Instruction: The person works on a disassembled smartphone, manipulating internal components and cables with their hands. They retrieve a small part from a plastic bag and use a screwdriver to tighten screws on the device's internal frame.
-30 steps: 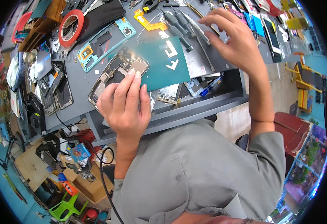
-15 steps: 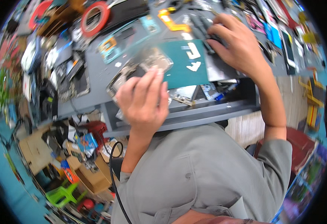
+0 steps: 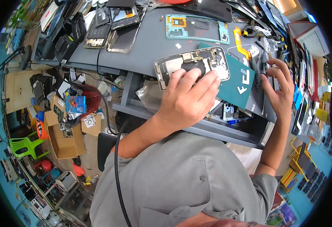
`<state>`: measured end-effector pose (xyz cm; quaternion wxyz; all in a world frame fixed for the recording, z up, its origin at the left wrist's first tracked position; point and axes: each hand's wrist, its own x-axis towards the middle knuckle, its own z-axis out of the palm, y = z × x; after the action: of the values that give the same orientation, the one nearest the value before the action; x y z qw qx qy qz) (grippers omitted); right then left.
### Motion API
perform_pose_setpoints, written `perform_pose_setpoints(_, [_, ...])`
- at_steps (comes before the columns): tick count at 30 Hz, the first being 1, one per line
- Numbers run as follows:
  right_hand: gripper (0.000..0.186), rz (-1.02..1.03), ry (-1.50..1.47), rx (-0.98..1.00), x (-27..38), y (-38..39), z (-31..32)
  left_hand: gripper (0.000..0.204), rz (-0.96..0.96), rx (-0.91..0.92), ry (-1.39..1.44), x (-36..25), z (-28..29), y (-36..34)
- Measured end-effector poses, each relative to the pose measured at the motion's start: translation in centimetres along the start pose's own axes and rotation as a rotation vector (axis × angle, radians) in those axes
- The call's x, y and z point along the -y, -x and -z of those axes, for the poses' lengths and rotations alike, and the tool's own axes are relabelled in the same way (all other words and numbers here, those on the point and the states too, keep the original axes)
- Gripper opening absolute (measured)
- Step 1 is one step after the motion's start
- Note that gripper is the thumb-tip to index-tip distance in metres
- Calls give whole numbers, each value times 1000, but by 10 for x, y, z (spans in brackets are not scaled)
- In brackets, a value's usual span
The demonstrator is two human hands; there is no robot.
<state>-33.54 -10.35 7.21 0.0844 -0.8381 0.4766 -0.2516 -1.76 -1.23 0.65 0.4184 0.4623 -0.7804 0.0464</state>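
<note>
- Left hand (image 3: 188, 100) lay flat, fingers pressing down on the opened silver smartphone with exposed internals (image 3: 191, 64); nothing clenched.
- Phone sat on the grey surface (image 3: 150, 49), half over a dark green cutting mat with white arrows (image 3: 238, 82).
- Right hand (image 3: 278, 89) was spread loosely, fingertips at the dark tools (image 3: 257, 66) past the mat; grip unclear.
- Teal phone mid-frame (image 3: 196, 28) lay behind.
- Open cardboard box (image 3: 61, 142) on the floor held small clutter.

Matt grey tabletop (image 3: 150, 49); glossy metal-framed opened phone (image 3: 190, 64); matt green mat (image 3: 236, 85).
</note>
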Motion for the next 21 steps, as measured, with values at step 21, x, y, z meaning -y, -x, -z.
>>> perform_pose_setpoints(21, [37,61,-1159,44,39,-107,-22,32,-28,-46,-54,2,-3,8])
